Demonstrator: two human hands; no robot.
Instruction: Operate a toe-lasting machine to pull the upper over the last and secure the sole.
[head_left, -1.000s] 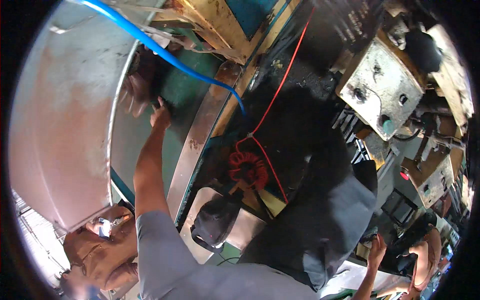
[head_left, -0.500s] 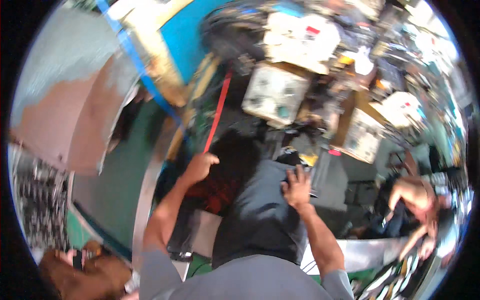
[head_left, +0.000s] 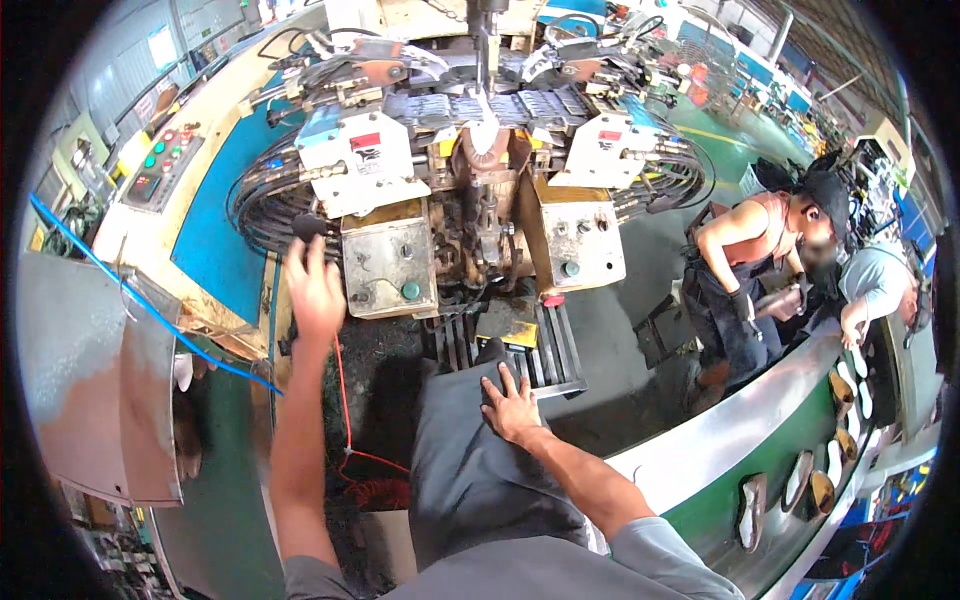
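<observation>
My left hand [head_left: 315, 290] is raised beside the left control box [head_left: 388, 265], its fingers stretched up toward a dark round knob-like thing [head_left: 308, 227]; whether they touch it I cannot tell. Below that hand a thin red hose [head_left: 343, 400] hangs down; its upper end is hidden. My right hand [head_left: 512, 403] lies flat on my dark-trousered leg [head_left: 455, 440], fingers spread, holding nothing. In front stands a large machine with white side plates, and at its middle a pale shoe-shaped piece [head_left: 482, 137] sits toe toward me. A second control box [head_left: 582, 245] is on the right.
A yellow pedal [head_left: 508, 333] lies on a slatted metal step [head_left: 560, 350]. Bundled black hoses [head_left: 265, 205] curve at the left. At right, a green conveyor [head_left: 715, 500] carries shoes, and a co-worker [head_left: 745, 245] bends over work. A grey cabinet [head_left: 90, 400] stands left.
My view has lifted from the blurred lower area to the machine. My left hand has moved up and left, from beside the red hose to the control box. My right hand stays on my leg.
</observation>
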